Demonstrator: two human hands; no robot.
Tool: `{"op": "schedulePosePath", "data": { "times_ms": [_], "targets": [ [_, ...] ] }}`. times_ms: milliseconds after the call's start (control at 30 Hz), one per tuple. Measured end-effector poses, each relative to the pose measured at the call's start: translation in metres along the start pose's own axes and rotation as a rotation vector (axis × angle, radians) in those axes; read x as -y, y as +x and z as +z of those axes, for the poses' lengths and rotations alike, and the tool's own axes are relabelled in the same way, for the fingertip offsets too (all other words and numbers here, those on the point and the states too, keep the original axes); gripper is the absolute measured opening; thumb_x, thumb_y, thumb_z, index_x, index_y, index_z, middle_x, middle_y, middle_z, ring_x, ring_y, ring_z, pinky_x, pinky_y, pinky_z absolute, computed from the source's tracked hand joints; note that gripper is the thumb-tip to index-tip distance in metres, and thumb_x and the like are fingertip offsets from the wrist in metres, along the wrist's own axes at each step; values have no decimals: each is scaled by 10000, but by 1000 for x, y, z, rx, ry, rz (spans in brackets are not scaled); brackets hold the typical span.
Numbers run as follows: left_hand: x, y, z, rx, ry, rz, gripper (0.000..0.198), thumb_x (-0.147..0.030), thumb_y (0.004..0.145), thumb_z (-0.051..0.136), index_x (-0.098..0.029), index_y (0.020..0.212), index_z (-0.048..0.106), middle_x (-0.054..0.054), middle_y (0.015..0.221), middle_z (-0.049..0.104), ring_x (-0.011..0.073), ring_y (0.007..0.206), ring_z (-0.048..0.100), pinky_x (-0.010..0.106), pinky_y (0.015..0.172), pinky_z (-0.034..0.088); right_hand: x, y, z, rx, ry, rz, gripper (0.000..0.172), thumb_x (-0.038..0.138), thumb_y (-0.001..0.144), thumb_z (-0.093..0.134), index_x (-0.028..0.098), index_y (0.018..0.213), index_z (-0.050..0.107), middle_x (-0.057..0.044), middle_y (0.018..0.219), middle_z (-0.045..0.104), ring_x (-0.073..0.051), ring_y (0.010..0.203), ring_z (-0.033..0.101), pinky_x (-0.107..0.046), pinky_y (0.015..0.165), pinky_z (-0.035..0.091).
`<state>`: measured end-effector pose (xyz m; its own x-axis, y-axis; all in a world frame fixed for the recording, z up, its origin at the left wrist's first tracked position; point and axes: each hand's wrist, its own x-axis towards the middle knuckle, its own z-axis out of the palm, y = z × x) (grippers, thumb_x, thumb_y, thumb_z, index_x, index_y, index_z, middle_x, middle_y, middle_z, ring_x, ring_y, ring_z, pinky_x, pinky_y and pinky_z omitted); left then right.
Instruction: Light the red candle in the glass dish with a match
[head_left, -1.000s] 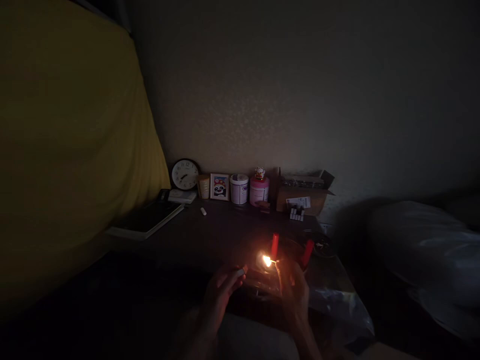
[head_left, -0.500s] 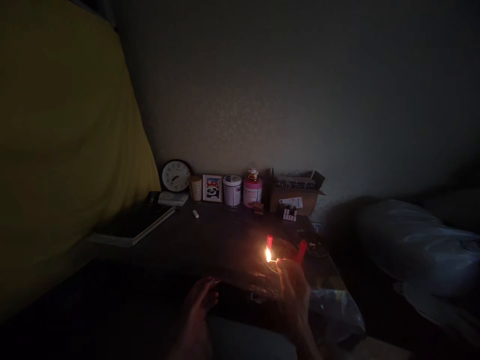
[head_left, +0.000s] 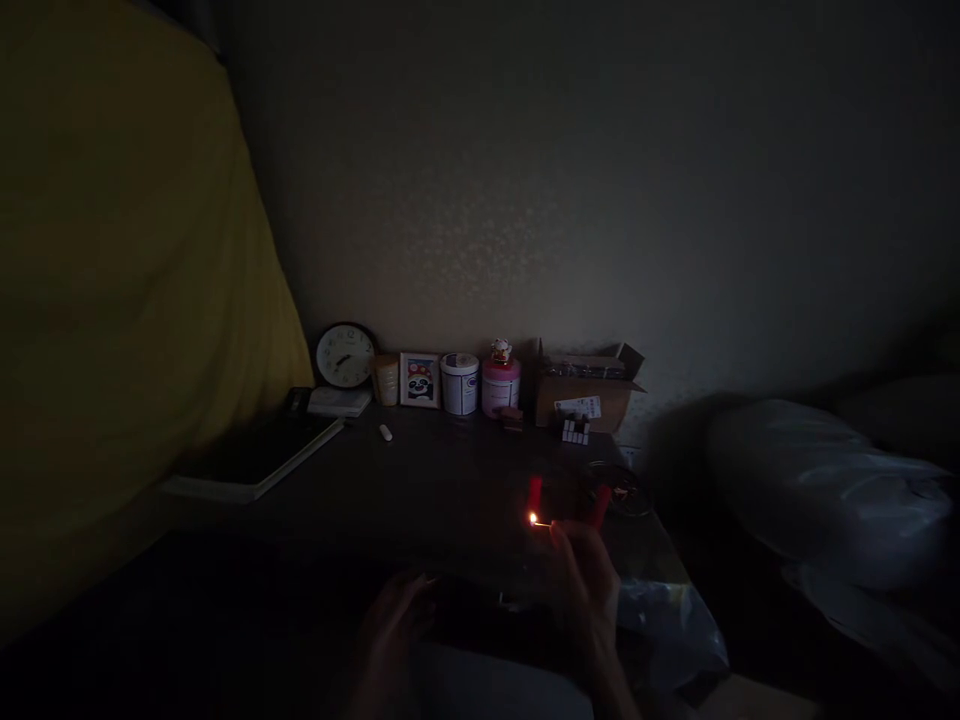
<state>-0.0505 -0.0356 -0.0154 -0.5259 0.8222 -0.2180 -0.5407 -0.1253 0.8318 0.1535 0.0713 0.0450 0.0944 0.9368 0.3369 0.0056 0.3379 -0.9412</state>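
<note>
My right hand [head_left: 589, 575] pinches the end of a match [head_left: 543, 524], whose tip glows with a small flame. Just behind the flame stands a red candle [head_left: 535, 491]. A second red candle [head_left: 602, 503] rises past my fingers, partly hidden by them. No flame shows on either candle's visible part. Lower left, my left hand [head_left: 391, 615] hangs in shadow at the desk's front edge. Its fingers are curled, and a thin pale edge shows at their tips; what it holds is too dark to make out.
Along the wall stand a clock [head_left: 345, 356], a panda picture frame [head_left: 420, 380], a white canister [head_left: 460, 385], a pink canister [head_left: 501, 388] and an open cardboard box [head_left: 589, 395]. A dark round dish [head_left: 636, 502] lies at the right. A large book [head_left: 255, 460] rests left, beside a yellow curtain [head_left: 135, 300].
The match flame has shrunk from a tall bright flame to a small point, and the scene is darker. Both hands stay in nearly the same place; the view has shifted slightly.
</note>
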Motion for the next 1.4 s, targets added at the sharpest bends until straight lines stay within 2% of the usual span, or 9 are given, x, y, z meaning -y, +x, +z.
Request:
{"op": "schedulePosePath", "data": {
  "times_ms": [133, 333, 567, 667, 767, 967, 1100, 1300, 1400],
  "targets": [
    [-2, -5, -1, 38, 24, 1, 447, -523, 660, 811, -249, 1007, 745, 101, 1145, 783, 324, 1113, 688, 410, 918, 544, -4, 3, -1, 17, -123, -32, 303, 517, 826, 672, 215, 830, 686, -6, 769, 676, -181, 715, 612, -258, 621, 462],
    [-4, -4, -2, 23, 13, -26, 462, -518, 595, 846, -252, 959, 749, 101, 1134, 786, 345, 1139, 675, 435, 938, 540, -13, 6, -1, -18, -208, -112, 311, 523, 840, 630, 221, 788, 686, -17, 789, 674, -193, 755, 618, -282, 679, 472],
    [-16, -16, 11, 33, 9, -67, 493, -619, 636, 801, -264, 974, 748, 90, 1104, 793, 341, 1143, 669, 431, 935, 532, -2, 2, 1, 21, -165, 15, 353, 566, 805, 672, 215, 818, 701, -8, 740, 698, -181, 692, 618, -246, 603, 460],
    [-15, -16, 11, 26, 2, -69, 481, -596, 642, 808, -263, 984, 748, 103, 1114, 790, 352, 1147, 669, 455, 963, 519, -3, 3, 1, 28, -118, 34, 342, 556, 795, 693, 215, 824, 703, -1, 731, 694, -174, 683, 614, -234, 587, 456],
    [-11, -13, 9, 30, -27, -71, 445, -582, 665, 799, -259, 967, 751, 108, 1112, 790, 356, 1152, 666, 464, 967, 520, -4, 5, -1, 30, -77, 33, 310, 527, 808, 698, 219, 838, 697, 4, 749, 691, -165, 694, 606, -226, 593, 454],
    [-9, -11, 10, -27, -80, -98, 416, -527, 558, 878, -269, 861, 754, 61, 1042, 810, 334, 1111, 675, 420, 901, 535, -1, 17, -3, 34, -53, -17, 287, 492, 808, 700, 208, 845, 696, -2, 722, 669, -160, 653, 583, -232, 566, 449],
    [-9, -9, 11, -69, -51, -89, 374, -532, 609, 838, -269, 860, 750, 75, 1067, 805, 349, 1137, 670, 434, 904, 539, -1, 29, -1, 9, -26, -63, 306, 501, 794, 709, 198, 840, 704, -30, 808, 708, -194, 759, 642, -276, 663, 515],
    [-14, -13, 11, -11, -5, -60, 342, -517, 668, 805, -260, 887, 754, 104, 1146, 791, 372, 1203, 649, 474, 983, 536, 10, 38, 2, 15, 1, -30, 330, 528, 788, 710, 205, 856, 702, -18, 773, 699, -179, 679, 641, -276, 587, 527],
    [-14, -16, 8, -8, -6, -39, 358, -508, 667, 810, -262, 923, 759, 101, 1176, 784, 376, 1223, 641, 480, 1004, 536, 19, 43, 3, -6, -5, -30, 348, 539, 747, 733, 202, 827, 714, -26, 769, 715, -182, 693, 641, -270, 603, 517]
  ]
}}
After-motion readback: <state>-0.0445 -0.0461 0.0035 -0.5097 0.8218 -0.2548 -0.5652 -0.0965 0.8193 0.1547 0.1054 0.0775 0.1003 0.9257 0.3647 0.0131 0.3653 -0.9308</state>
